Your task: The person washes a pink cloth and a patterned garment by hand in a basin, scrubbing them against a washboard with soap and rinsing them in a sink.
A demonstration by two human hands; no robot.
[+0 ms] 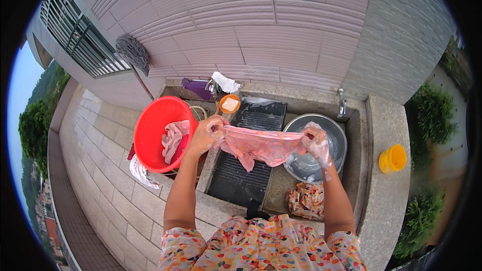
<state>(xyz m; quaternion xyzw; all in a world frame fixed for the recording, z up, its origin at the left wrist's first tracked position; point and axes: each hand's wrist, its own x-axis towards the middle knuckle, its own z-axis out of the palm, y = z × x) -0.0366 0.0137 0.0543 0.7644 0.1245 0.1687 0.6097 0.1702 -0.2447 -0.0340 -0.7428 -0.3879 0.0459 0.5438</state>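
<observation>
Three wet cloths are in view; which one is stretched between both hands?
The pink cloth, gripped by the left hand and right hand. The others lie in the red tub and the sink corner.

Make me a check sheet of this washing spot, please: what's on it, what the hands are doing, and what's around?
Surface: stone sink with a dark ribbed washboard.
Job's things: pink cloth stretched between both hands above the washboard.
Clutter: red basin holding laundry, metal bowl, patterned cloth, soap dish, yellow cup.
Grips: left hand and right hand, soapy, each shut on the cloth.
Cables: nothing seen.
Surroundings: tiled wall, mop, tap, shrubs.
</observation>
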